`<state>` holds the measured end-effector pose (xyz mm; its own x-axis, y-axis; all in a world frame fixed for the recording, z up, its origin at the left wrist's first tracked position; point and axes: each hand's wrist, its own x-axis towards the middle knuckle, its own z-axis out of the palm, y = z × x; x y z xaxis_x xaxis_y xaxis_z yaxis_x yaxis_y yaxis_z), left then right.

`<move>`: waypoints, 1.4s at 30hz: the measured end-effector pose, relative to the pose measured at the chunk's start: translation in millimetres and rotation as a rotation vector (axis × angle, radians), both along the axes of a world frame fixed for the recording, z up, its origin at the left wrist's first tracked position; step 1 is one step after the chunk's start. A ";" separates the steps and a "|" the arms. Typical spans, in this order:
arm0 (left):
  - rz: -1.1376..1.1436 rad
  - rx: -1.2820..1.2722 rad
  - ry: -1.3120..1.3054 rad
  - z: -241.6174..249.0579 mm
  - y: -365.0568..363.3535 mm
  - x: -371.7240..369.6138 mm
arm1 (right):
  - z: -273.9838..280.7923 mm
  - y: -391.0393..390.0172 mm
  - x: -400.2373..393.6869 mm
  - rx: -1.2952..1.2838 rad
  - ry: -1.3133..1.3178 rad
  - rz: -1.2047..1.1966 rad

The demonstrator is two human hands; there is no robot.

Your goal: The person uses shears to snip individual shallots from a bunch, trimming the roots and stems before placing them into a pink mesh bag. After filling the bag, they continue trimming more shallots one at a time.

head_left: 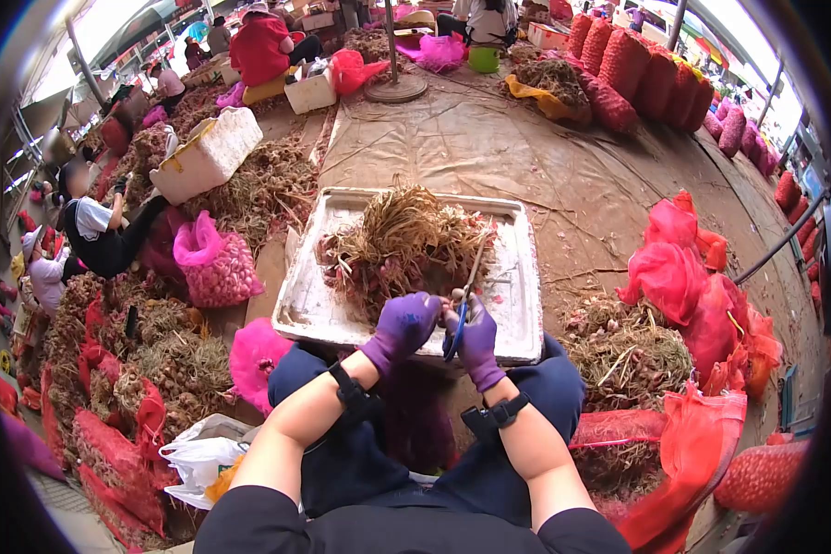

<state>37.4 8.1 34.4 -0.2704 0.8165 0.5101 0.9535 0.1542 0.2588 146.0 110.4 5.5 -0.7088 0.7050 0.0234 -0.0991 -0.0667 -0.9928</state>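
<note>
A white foam tray point(530, 268) lies across my lap, bearing a heap of dried, stalked bulbs point(406, 231) that look like garlic or shallots. Over its near edge, my left hand point(403, 323) in a purple glove is closed, fingertips pinched towards the other hand. Whatever sits in that pinch is too small to make out. My right hand point(474, 334), also purple-gloved, is wrapped round the blue handles of a pair of scissors point(476, 268). The blades point away from me over the right side of the heap. Both hands are close together, almost touching.
At my left stand a pink net bag of bulbs point(220, 268) and a tilted foam box point(208, 155). Red netting point(679, 268) and more stalked bulbs point(628, 355) lie at my right. Full red sacks point(623, 65) line the back right. Several people sit at left and behind.
</note>
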 end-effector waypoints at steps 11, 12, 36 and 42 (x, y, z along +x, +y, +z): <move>0.133 -0.066 -0.979 10.1 -11.7 -22.9 | 41.3 27.9 16.6 -0.436 0.480 0.197; 0.032 0.026 -1.152 19.1 -11.9 -15.0 | 38.0 28.7 16.8 -0.463 0.432 0.193; -0.032 -0.005 -1.073 27.5 -13.6 7.8 | 17.8 10.1 21.1 -0.364 0.198 0.352; -0.014 0.112 -1.138 8.9 -8.0 6.7 | 20.7 7.3 20.4 -0.353 0.190 0.324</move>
<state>44.2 0.1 43.3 -0.6130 0.7888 0.0450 0.1584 0.0669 0.9851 166.4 117.7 26.2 -0.8984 0.4384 -0.0268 -0.1944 -0.4515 -0.8708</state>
